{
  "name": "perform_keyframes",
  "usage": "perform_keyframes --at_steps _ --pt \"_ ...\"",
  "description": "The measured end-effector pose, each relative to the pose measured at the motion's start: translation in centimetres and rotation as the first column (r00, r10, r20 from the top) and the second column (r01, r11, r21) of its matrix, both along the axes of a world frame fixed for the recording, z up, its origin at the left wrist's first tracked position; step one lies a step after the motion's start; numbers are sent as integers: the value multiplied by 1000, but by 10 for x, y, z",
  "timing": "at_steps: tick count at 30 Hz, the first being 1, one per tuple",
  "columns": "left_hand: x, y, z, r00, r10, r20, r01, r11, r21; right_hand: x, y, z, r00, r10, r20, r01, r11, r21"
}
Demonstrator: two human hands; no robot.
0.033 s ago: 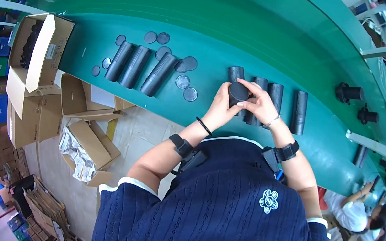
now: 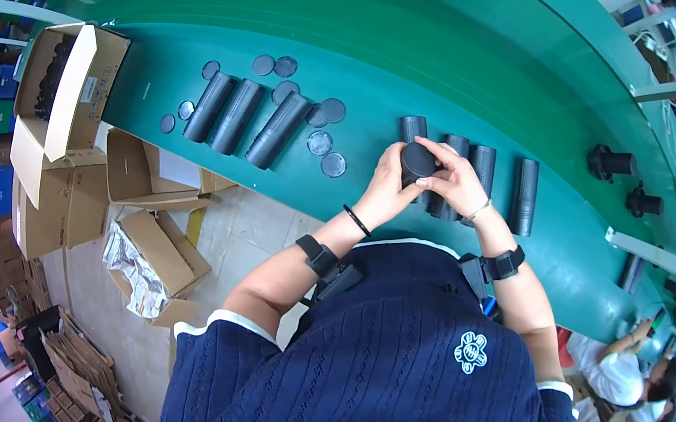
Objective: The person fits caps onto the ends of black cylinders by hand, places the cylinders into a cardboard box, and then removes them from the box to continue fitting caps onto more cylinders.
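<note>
Both hands are closed around one black cylinder, its flat round end cap (image 2: 417,162) turned up toward me. My left hand (image 2: 387,185) grips it from the left, with fingers on its side. On the right, my right hand (image 2: 456,184) wraps it, the thumb low at the cap's rim. Most of its body is hidden below the cap and fingers. Just beyond my hands lies a textured black tube (image 2: 413,128). Several similar tubes lie to the right, among them one (image 2: 524,197) apart from the rest; my right hand partly covers others.
Three black tubes (image 2: 278,130) lie left on the green table (image 2: 353,71), with several loose round black caps (image 2: 333,165) around them. An open carton (image 2: 71,93) of black parts stands at far left. Two black flanged parts (image 2: 612,164) sit right; a co-worker (image 2: 618,374) is lower right.
My hands and the cylinder stay essentially in place. The small dark object at the co-worker's hand now shows green.
</note>
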State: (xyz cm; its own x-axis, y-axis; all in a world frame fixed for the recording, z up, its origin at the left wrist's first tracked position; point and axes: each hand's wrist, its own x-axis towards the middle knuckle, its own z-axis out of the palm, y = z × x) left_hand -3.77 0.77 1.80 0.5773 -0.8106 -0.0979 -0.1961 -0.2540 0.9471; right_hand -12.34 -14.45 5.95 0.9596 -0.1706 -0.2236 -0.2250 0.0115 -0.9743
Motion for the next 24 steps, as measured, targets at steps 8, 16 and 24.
perform_keyframes --at_steps 8,16,24 --pt "2 -3 2 984 -80 159 66 993 95 0 -18 6 997 75 -24 -78 971 -224" --pt "-4 -11 -3 959 -169 229 134 977 163 5 -36 19 954 205 -219 -267 914 -305" --pt "12 -4 -1 968 12 -249 1 998 55 -3 -11 -18 960 -109 -257 196 918 344"
